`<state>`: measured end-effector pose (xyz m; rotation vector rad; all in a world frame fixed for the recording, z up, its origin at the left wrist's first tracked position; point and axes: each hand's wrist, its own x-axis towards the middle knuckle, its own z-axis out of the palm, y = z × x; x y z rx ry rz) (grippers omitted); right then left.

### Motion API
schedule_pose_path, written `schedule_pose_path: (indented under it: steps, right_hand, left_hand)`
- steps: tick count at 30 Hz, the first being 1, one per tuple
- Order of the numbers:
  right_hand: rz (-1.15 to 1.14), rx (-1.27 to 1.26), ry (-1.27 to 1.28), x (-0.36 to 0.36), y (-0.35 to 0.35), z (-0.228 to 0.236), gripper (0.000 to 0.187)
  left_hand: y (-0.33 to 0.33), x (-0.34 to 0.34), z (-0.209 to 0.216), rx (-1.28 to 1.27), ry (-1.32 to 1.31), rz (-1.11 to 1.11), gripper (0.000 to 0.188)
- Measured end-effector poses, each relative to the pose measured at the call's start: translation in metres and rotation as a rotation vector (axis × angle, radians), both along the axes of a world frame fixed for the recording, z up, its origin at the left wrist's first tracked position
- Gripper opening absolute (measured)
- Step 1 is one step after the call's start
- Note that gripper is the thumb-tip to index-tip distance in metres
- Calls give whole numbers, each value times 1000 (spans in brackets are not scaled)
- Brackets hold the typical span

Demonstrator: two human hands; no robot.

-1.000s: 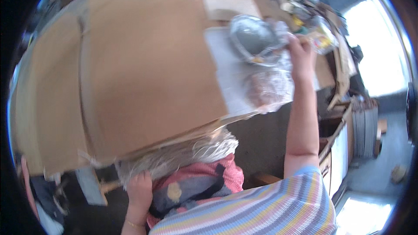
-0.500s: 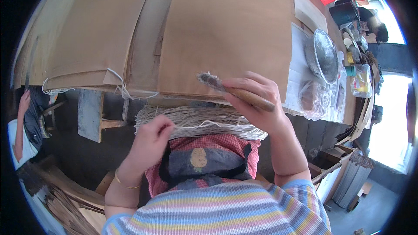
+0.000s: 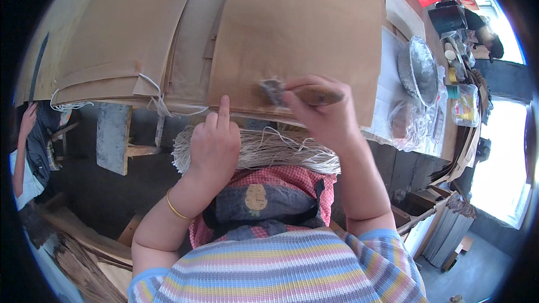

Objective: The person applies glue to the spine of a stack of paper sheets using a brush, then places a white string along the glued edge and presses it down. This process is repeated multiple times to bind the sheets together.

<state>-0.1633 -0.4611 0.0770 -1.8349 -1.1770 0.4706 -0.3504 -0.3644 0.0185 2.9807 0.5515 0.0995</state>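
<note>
My right hand (image 3: 325, 109) is closed around the wooden handle of a brush (image 3: 317, 95). The brush's pale-smeared head is blurred and lies over the near part of a large brown paper sheet (image 3: 297, 28). To its left, my left hand (image 3: 216, 146) has one finger stretched out to the sheet's near edge, the other fingers curled; no object shows in it. Below the table edge, across my lap on a red checked cloth (image 3: 269, 175), lies a thick bundle of whitish cords (image 3: 264, 148).
More brown sheets (image 3: 120, 28) are stacked on the left, with white string (image 3: 157, 98) at their edge. On the right stand a metal basin (image 3: 418, 70), crumpled clear plastic (image 3: 409, 126) and a plastic tub (image 3: 465, 106). Another person's hand (image 3: 28, 118) holds a dark strip at far left.
My left hand has risen from the cords to the sheet's edge; the white strand by it no longer shows there. My right hand has moved the brush slightly up over the paper.
</note>
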Motion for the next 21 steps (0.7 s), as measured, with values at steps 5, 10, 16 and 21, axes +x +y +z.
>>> schedule_pose_path:
  steps: [5,10,16,21]
  right_hand:
    - [-303,-247,-39,47,-65,4,11]
    - [-483,-377,-193,80,-102,1,19]
    - [-506,-188,-10,93,-120,17,15]
    - [-714,237,-330,130,-233,17,24]
  left_hand:
    - [-1,0,-3,-14,-3,5,8]
    - [-1,3,-4,-1,-18,-12,7]
    - [-1,3,-2,-19,53,-10,6]
    - [-3,1,5,-126,-62,-13,8]
